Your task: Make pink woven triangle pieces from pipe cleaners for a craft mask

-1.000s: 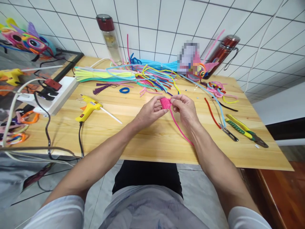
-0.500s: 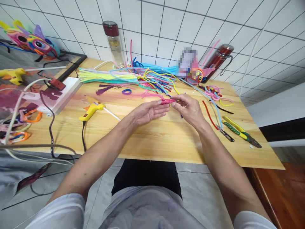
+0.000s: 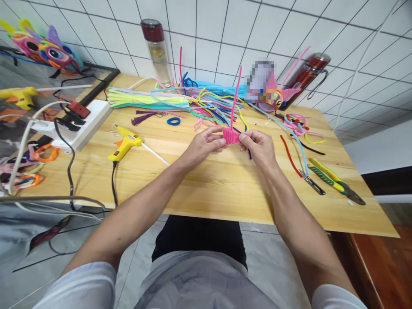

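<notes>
A white tiled wall (image 3: 210,25) stands behind a wooden table (image 3: 206,189). Over the table, the person's left hand (image 3: 205,146) and right hand (image 3: 260,148) each pinch one side of a folded pink pipe cleaner (image 3: 231,137). It has just flipped: its loose end (image 3: 236,98) hung down and now sticks up, so its other side likely shows.

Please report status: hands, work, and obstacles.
Left hand, right hand: both holding pink piece. Strand sticking out, away from body. Nearer glue gun left of hands.
</notes>
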`<state>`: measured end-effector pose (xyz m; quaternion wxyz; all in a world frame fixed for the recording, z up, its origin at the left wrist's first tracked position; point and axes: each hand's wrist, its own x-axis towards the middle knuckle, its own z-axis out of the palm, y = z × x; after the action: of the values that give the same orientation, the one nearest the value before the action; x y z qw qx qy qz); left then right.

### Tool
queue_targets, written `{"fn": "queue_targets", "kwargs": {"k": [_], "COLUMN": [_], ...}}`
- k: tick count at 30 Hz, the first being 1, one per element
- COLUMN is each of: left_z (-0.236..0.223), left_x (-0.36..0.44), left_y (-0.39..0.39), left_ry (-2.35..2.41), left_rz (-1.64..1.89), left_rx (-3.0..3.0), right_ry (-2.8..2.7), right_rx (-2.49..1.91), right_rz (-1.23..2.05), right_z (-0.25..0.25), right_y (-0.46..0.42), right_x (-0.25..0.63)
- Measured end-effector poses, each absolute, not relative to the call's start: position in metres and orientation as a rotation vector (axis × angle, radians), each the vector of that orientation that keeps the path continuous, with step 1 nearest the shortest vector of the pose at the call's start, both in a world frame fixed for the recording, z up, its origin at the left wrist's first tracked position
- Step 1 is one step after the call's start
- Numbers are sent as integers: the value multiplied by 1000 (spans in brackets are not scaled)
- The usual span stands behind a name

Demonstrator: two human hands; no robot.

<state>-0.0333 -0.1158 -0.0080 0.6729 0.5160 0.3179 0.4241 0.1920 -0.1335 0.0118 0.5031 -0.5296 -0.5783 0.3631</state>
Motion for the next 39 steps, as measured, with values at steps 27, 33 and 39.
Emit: {"fn": "queue_targets", "kwargs": {"k": [27, 33, 39], "left_z": [2, 0, 3], "left_x": [-20, -19, -20], "left_y": [-127, -124, -124], "left_ry": [770, 806, 822], "left_rz": [934, 915, 898], "left_rx": [804, 714, 688], "right_ry": [-1438, -1467, -1448], "right_rx": [-1183, -1194, -1175], "right_rz": [895, 849, 940], "right_z": [4, 3, 6], "right_y": [-142, -147, -147], "right_x": [185, 181, 184]}}
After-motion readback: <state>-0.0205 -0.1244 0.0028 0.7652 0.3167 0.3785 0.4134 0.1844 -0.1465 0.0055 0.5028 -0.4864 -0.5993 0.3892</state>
